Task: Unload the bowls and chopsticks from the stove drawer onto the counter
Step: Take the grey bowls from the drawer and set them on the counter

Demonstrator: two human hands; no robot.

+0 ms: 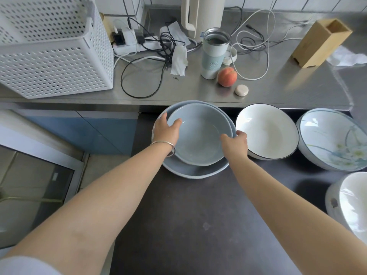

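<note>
Two bare forearms reach forward over a dark, matte drawer surface below the edge of a stainless-steel counter. At the near right, a white ceramic bowl with a dark chip on its outer wall sits partly out of view. The left hand, a thin silver bangle at its wrist, grips the left rim of a smaller grey-blue ceramic bowl, thumb curled inside the rim. The right hand pinches the same bowl's right rim, thumb inside. That bowl is nested in a larger grey-blue ceramic bowl, both on the dark surface just below the counter's front edge. Beside them to the right leans a white bowl with a thin black rim, and further right a white bowl painted with pale flowers, also tilted. On the counter behind stand a peach, a small round beige puck, an open pale-green steel tumbler, tangled black and white cables, a white perforated plastic basket at left and a pale wooden box holder at right.
</note>
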